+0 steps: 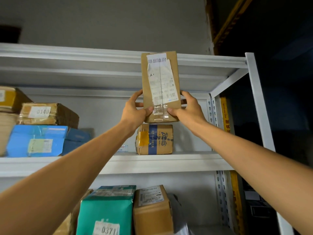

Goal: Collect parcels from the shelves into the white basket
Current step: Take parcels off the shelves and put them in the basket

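A tall brown cardboard parcel (160, 85) with a white shipping label is held up in front of the white shelf unit (169, 162). My left hand (135, 108) grips its lower left edge, thumb on the front. My right hand (186, 107) grips its lower right edge the same way. Just below it, a smaller brown parcel with a blue band (155, 139) stands on the middle shelf. The white basket is not in view.
On the middle shelf at left lie a blue parcel (37, 140) and a taped brown box marked 0140 (49, 114). The lower shelf holds a teal parcel marked 0371 (106, 209) and a brown box (152, 211). A white upright post (259, 107) bounds the shelf's right side.
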A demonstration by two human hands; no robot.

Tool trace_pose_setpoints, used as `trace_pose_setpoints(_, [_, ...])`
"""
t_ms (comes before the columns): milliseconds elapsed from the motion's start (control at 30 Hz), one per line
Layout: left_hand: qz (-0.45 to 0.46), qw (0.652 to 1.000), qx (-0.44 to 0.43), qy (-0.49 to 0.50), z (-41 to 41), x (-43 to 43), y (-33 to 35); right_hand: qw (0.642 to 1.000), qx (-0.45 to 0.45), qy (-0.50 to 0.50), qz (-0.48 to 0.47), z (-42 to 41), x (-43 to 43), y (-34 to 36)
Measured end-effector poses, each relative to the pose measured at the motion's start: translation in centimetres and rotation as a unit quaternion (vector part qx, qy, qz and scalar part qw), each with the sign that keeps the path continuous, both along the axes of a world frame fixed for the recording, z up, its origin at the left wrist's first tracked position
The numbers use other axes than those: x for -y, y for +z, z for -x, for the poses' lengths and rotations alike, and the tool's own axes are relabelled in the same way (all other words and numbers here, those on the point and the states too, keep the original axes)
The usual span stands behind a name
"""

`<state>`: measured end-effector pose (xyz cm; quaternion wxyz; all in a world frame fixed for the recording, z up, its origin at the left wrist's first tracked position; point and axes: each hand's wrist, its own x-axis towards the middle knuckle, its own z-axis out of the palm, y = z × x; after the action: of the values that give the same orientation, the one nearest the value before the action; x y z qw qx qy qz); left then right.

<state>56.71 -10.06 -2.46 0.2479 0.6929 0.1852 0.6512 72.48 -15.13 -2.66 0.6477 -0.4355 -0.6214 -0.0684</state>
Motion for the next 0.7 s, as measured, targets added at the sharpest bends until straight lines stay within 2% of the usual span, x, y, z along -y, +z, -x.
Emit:
trace_pose_setpoints(167, [-0.026, 1.000, -0.002, -0.002, -0.2, 1.3, -0.8, 0.999, 0.010, 0.010, -0.039, -0.5, 0.9, -0.7])
trace_pose_setpoints(333, [-0.030, 0.998, -0.010, -0.050, -1.1, 2.0, -3.9, 0.998, 0.005, 0.031, -0.050, -1.3, 1.5, -3.1])
trace_pose_setpoints(700, [-0.005, 0.999, -0.012, -0.031, -3.7, 3.9, -10.1, 0.999, 0.036, 0.027, -0.024, -4.0, 3.7, -9.1])
